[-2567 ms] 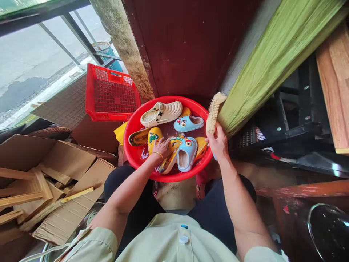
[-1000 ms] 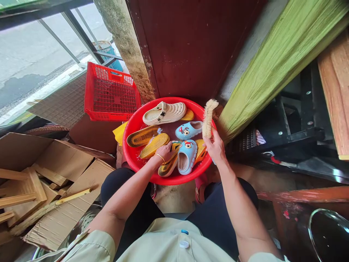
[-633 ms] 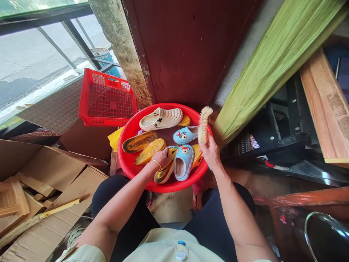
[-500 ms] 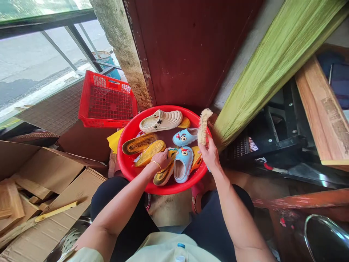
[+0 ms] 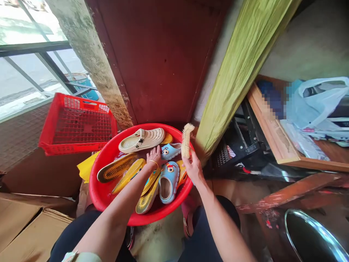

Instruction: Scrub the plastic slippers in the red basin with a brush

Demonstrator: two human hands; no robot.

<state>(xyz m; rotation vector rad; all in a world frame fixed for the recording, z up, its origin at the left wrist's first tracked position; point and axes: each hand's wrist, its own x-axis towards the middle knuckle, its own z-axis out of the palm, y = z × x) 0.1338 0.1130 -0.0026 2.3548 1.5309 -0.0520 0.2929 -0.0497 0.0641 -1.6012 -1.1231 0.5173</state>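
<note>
A red basin (image 5: 96, 198) of water and footwear stands before my knees. My right hand (image 5: 193, 168) grips a pale bristled scrub brush (image 5: 186, 140) upright at the basin's right rim. Over the middle of the basin, my left hand (image 5: 154, 156) has its fingers stretched out, next to a small blue clog (image 5: 171, 151) with a cartoon face; whether they touch I cannot tell. A second blue clog (image 5: 168, 183) lies nearer me. Behind the left hand rests a cream clog (image 5: 141, 141). Yellow-soled slippers (image 5: 117, 168) lie at the left, and more yellow footwear lies under my left wrist.
A red plastic crate (image 5: 79, 125) sits left of the basin, beside a yellow sheet (image 5: 86, 167). Cardboard (image 5: 32, 225) lies at lower left. A maroon door (image 5: 160, 62) and a green curtain (image 5: 223, 72) stand behind. At right are a wooden shelf (image 5: 275, 134) and a chrome-rimmed stool (image 5: 313, 236).
My left hand has let go of the yellow slipper and moved forward toward the far blue clog. The right hand still holds the brush. The view has swung to the right.
</note>
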